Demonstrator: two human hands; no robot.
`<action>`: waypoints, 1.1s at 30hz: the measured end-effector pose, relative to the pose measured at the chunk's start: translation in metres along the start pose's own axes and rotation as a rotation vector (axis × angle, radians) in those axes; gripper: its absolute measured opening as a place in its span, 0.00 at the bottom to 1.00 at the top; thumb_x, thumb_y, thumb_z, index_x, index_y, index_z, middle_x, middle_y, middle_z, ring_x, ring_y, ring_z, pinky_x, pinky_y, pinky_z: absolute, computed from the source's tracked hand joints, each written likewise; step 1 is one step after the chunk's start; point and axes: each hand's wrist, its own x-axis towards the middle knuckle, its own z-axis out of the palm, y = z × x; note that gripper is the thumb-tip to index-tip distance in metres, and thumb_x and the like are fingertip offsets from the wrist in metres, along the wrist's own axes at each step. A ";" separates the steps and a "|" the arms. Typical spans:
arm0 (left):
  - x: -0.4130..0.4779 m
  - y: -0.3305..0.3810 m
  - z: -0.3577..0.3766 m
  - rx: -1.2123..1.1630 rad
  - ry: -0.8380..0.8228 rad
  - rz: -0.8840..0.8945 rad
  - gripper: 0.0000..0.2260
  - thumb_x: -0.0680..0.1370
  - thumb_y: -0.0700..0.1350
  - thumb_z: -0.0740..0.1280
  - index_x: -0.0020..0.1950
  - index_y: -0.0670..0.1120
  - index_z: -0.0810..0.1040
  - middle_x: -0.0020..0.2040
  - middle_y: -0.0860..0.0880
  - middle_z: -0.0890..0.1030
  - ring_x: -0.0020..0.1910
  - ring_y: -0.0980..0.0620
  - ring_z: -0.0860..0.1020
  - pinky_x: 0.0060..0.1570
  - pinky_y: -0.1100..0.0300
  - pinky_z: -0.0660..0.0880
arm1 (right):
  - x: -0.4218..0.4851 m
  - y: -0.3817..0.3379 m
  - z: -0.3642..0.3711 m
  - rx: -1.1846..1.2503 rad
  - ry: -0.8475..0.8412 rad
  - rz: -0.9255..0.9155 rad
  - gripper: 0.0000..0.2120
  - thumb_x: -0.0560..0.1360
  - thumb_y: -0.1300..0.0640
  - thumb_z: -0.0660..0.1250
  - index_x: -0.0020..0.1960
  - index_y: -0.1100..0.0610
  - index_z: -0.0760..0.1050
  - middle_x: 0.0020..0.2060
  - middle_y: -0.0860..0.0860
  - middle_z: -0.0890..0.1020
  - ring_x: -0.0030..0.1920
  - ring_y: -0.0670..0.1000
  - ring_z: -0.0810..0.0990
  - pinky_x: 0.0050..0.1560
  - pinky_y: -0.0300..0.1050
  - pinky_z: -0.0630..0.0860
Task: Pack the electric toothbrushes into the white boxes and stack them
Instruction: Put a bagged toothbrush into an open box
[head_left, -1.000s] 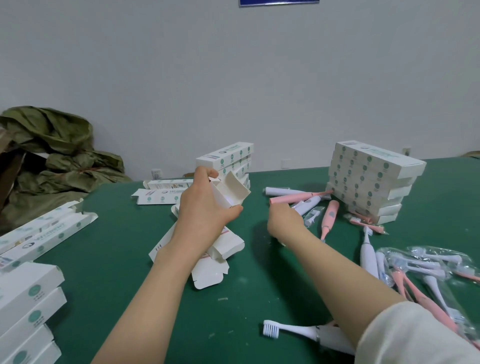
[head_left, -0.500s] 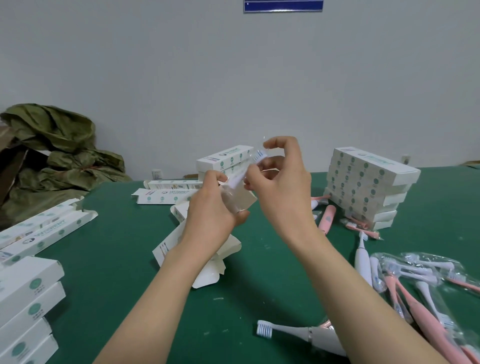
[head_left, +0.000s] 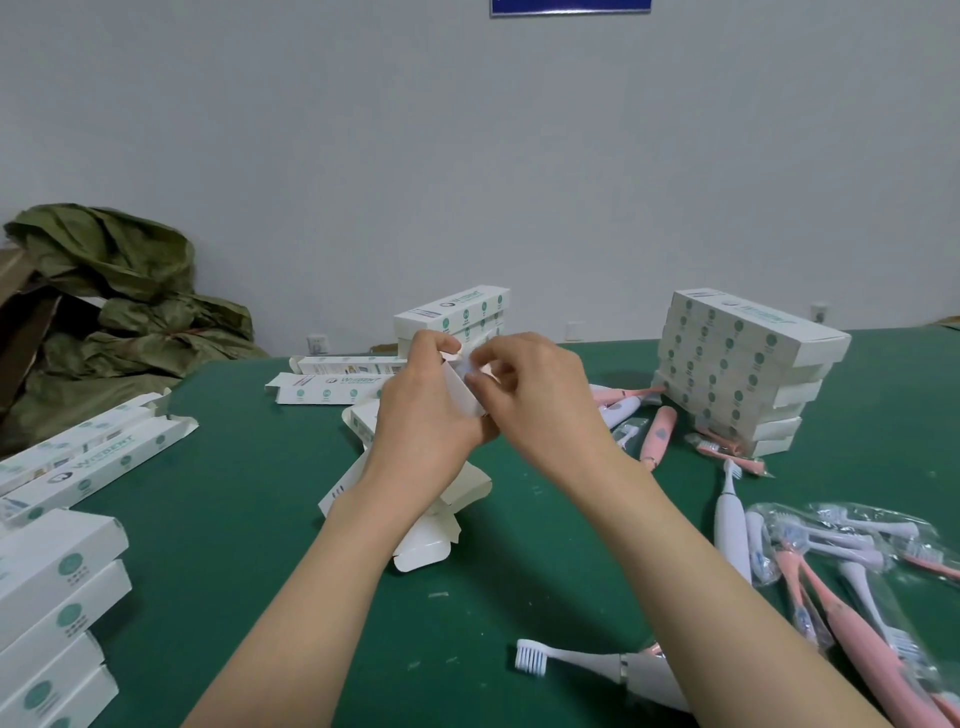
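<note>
My left hand (head_left: 423, 415) grips a white box (head_left: 464, 391) held upright above the green table (head_left: 234, 519). My right hand (head_left: 540, 402) pinches a small bagged brush head at the box's open top; most of it is hidden by my fingers. Loose pink and white toothbrushes (head_left: 657, 434) lie to the right. One white toothbrush (head_left: 597, 667) lies near me under my right forearm. Flat unfolded boxes (head_left: 431, 535) lie under my left wrist.
Stacks of packed white boxes stand at the right (head_left: 737, 369), centre back (head_left: 457, 312) and near left (head_left: 52, 613). More boxes (head_left: 93, 457) lie at the left. Bagged brush heads (head_left: 841, 540) are at the right. A green cloth (head_left: 114, 306) is heaped at back left.
My right hand picked a bagged brush head off the table, raised it to the box and lowered it into the open top. My left hand has kept hold of the box.
</note>
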 end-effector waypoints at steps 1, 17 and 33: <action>0.001 -0.001 -0.001 -0.005 0.003 -0.001 0.27 0.64 0.45 0.76 0.57 0.50 0.66 0.41 0.57 0.73 0.43 0.49 0.71 0.35 0.78 0.64 | 0.000 0.001 0.001 -0.025 -0.018 -0.020 0.06 0.75 0.59 0.64 0.45 0.56 0.81 0.42 0.51 0.77 0.45 0.50 0.74 0.43 0.42 0.65; -0.003 -0.001 0.003 -0.004 0.012 0.043 0.35 0.66 0.48 0.76 0.67 0.48 0.61 0.57 0.52 0.72 0.56 0.49 0.71 0.39 0.65 0.63 | 0.005 0.015 -0.002 0.312 0.046 0.357 0.09 0.77 0.53 0.63 0.53 0.57 0.77 0.42 0.51 0.81 0.42 0.52 0.80 0.45 0.41 0.76; -0.008 0.002 0.006 -0.164 0.063 0.072 0.14 0.70 0.44 0.70 0.52 0.50 0.70 0.49 0.60 0.74 0.49 0.57 0.70 0.47 0.70 0.68 | 0.005 0.013 -0.006 0.400 0.081 0.360 0.13 0.75 0.61 0.60 0.38 0.71 0.72 0.28 0.57 0.72 0.27 0.49 0.80 0.41 0.57 0.78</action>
